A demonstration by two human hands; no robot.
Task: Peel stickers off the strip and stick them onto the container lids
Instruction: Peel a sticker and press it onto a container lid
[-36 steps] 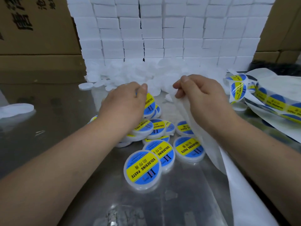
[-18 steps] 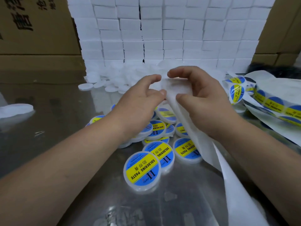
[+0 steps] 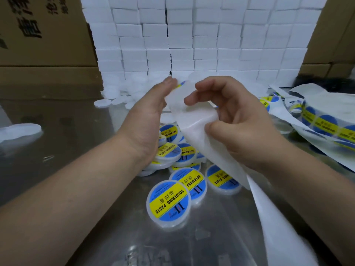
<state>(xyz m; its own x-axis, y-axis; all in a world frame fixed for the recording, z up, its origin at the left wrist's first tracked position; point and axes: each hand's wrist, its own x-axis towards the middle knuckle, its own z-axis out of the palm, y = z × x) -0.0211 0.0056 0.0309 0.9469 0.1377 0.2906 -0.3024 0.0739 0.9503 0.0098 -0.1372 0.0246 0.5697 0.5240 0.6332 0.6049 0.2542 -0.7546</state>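
My right hand [image 3: 242, 123] pinches the white sticker strip [image 3: 192, 121] between thumb and fingers; its bare backing trails down to the lower right. My left hand [image 3: 148, 120] is raised beside it, fingertips closed at the strip's top edge on a sticker [image 3: 181, 84], of which only a blue and yellow sliver shows. Below the hands lies a pile of white container lids bearing blue and yellow "SOLDERING PASTE" stickers; the nearest labelled lid [image 3: 169, 202] lies flat in front. A heap of plain white lids [image 3: 123, 96] lies behind the hands.
More strip with unpeeled stickers [image 3: 324, 125] lies crumpled at the right. A wall of white boxes [image 3: 192, 35] stands at the back, with cardboard cartons [image 3: 38, 35] on both sides. A lone white lid [image 3: 19, 129] rests at far left on the shiny metal table [image 3: 76, 121].
My left hand left the labelled lids and rose to the strip's top edge. My right hand lifted the strip and shifted its grip, fingers now spread above the thumb.
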